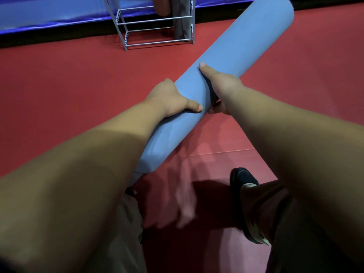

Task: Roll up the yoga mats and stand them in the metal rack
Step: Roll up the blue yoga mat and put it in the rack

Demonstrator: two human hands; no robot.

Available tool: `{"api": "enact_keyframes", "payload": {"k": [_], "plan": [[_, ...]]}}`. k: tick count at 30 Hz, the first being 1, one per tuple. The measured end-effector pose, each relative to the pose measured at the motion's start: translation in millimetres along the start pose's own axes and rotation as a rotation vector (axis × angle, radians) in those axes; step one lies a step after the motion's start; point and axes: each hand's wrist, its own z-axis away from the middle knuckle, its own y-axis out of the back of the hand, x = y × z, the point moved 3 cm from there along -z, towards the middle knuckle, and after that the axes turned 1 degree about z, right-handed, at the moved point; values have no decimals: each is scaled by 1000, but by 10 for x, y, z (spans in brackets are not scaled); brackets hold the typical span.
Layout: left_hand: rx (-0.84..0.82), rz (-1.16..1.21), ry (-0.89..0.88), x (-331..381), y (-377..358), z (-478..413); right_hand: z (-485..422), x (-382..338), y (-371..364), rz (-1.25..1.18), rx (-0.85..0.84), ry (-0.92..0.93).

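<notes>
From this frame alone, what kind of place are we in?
Most likely a gym or yoga studio. The red matted floor suggests it, as does the metal rack with what look like rolled mats standing in it. The person is also carrying a rolled blue yoga mat.

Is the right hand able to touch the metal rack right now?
Probably not yet. The right hand grips the rolled blue mat, and the metal rack stands farther off across the red floor; nothing blocks the way.
</notes>
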Motion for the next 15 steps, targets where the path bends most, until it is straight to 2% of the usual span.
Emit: {"api": "enact_keyframes", "payload": {"k": [5,8,15], "plan": [[26,-13,-55,95,-80,-39,-214,57,66,-135,19,23],[-40,29,-72,75,-138,-44,-95,50,121,-149,39,3],[-144,489,61,-44,-128,-232,43,-42,255,-143,-2,66]]}}
